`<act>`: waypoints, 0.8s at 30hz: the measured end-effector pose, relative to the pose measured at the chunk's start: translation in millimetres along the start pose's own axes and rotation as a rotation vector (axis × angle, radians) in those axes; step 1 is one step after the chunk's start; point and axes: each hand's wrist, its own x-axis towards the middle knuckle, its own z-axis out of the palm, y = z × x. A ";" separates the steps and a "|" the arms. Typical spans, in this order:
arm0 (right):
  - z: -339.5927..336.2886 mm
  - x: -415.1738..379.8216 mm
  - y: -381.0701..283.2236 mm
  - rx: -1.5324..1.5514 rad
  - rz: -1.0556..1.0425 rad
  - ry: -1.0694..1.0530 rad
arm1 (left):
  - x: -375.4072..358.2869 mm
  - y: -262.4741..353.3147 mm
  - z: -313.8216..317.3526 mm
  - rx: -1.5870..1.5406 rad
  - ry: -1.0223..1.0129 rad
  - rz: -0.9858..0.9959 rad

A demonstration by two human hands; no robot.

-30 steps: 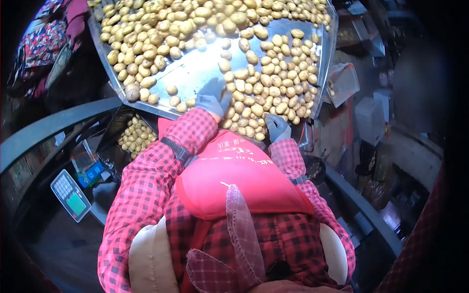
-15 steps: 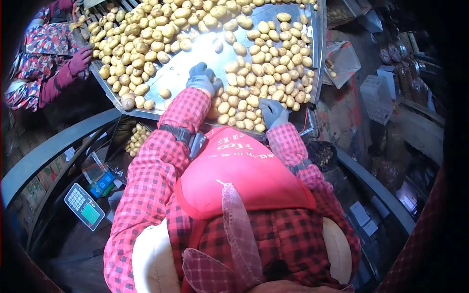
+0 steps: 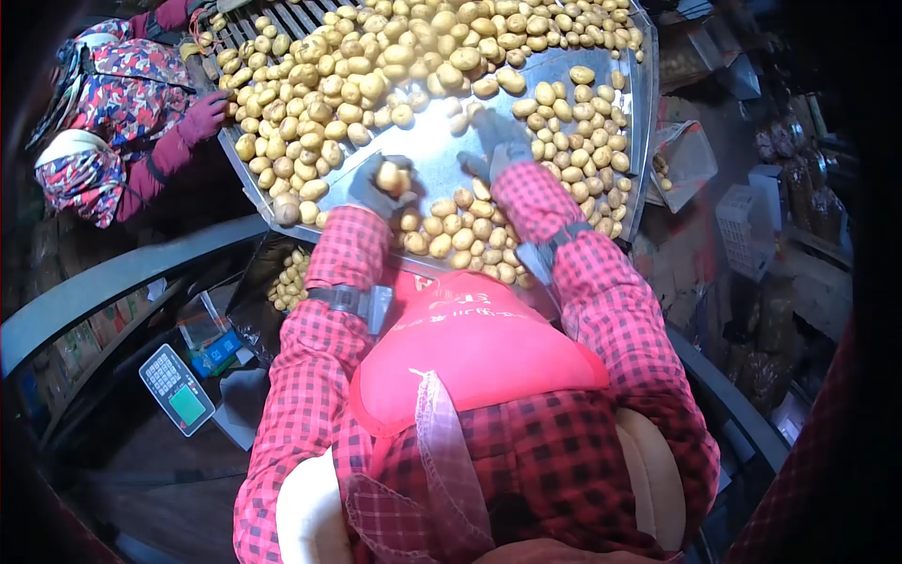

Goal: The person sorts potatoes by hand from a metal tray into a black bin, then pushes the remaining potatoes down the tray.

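Nearest in view, the pink apron and the checked sleeves lie just before the near edge of the metal tabletop. A cluster of potatoes rests along that near edge, between the two forearms.

The left hand, in a grey glove, is over the near left part of the tabletop, its fingers closed around a potato. The right hand, also gloved, reaches farther in over the middle of the tabletop. It is open, thumb apart from the fingers; its fingertips are blurred near two loose potatoes, and I cannot tell whether they touch.

Below the tabletop's near left corner, more potatoes sit in a dark container, and a scale with a green display stands lower and farther left. To the right of the tabletop are a clear container with a few potatoes inside and a white crate.

Potatoes spread down the right side of the tabletop, while a dense heap covers its left and far parts. Dark slats show at its far left. Beyond the tabletop's left edge is another person in a patterned top, with a maroon-gloved hand beside the heap.
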 end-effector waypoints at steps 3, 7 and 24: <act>36.3 -18.1 16.7 0.034 -0.276 -0.089 | 13.7 21.0 3.8 0.212 0.045 0.235; 35.9 43.2 41.8 -0.249 -0.031 -0.143 | 63.1 28.7 19.8 1.357 0.266 0.953; 22.5 15.9 41.3 0.547 0.284 0.218 | 38.2 18.0 31.9 1.113 -0.032 -0.025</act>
